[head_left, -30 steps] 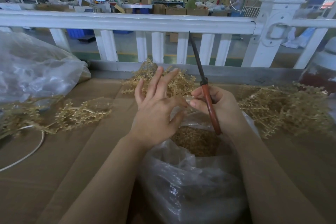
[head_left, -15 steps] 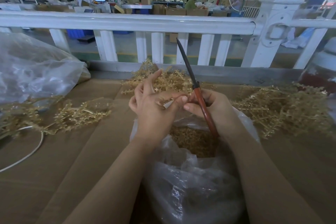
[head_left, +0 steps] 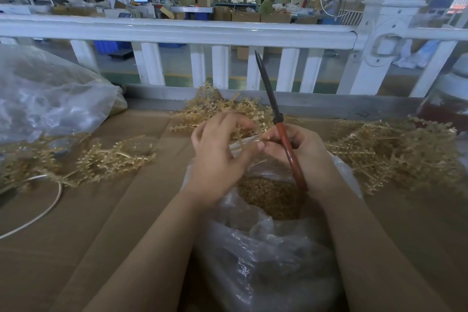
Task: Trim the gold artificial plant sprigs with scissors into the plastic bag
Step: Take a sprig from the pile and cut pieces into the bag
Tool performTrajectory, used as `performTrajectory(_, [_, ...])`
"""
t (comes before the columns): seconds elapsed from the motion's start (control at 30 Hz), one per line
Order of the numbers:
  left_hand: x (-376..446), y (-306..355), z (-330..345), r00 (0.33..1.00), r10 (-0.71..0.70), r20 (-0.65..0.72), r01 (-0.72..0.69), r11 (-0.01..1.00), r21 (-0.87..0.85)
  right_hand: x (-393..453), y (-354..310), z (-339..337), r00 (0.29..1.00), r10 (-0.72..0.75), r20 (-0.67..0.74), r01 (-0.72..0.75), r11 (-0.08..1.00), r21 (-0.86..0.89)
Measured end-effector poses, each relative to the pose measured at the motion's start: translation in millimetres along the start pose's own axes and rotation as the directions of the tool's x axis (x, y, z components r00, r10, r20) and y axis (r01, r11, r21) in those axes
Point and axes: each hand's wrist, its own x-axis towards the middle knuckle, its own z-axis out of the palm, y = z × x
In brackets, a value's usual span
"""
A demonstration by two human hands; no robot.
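Since half a second ago my left hand [head_left: 217, 157] has curled more, and the scissors [head_left: 281, 124] have swung a little to the right; their point stays upward, before the white railing [head_left: 177, 30]. My left fingers now pinch a thin bare stem [head_left: 247, 140] above the mouth of the plastic bag [head_left: 266, 261]. My right hand [head_left: 301, 147] is closed around the red handle, and its thumb and first finger also touch the stem end, close to my left fingertips. The blades look closed — the view is not sharp here, so I say this with care.

I judge this as the pause between two cuts: the stem looks already stripped, and its gold pieces [head_left: 268, 195] lie inside the bag. Untrimmed sprigs wait in three heaps on the cardboard [head_left: 101, 223] — left [head_left: 101, 162], behind my hands [head_left: 217, 106] and right [head_left: 395, 157].

Next I should put the bare stem aside, take a fresh sprig, open the blades and cut over the bag, so nothing falls outside.
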Motion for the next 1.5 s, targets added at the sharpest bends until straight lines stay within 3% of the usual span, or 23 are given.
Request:
performTrajectory(0.13, [0,0,0,0.962,-0.161,0.219,0.202,0.963,-0.18,1,3,1,0.999,0.029,-0.028,-0.029,0.999,0.016])
performTrajectory(0.3, [2,-4,-2,0.96,-0.188,0.208,0.266,0.846,-0.463,3,6,0,0.998,0.037,-0.042,-0.039,0.998,-0.044])
performTrajectory(0.57, [3,-6,-3,0.939,-0.216,0.267,0.33,0.785,-0.525,2,4,2,0.997,0.027,-0.067,-0.027,1.0,-0.002])
performTrajectory(0.83, [3,-10,-4,0.928,-0.248,0.28,0.371,0.707,-0.603,2,4,0,0.999,0.039,0.008,-0.039,0.997,0.06])
performTrajectory(1.17, [2,-10,-4,0.907,-0.216,0.361,0.402,0.7,-0.59,1,1,3,1.0,0.023,-0.017,-0.024,0.997,-0.076])
performTrajectory(1.4, [2,-8,-3,0.919,-0.19,0.345,0.383,0.638,-0.668,3,2,3,0.997,0.051,-0.057,-0.058,0.989,-0.137])
performTrajectory(1.5, [3,-8,-2,0.927,-0.194,0.32,0.364,0.67,-0.647,3,3,4,0.999,0.02,-0.035,-0.026,0.984,-0.179])
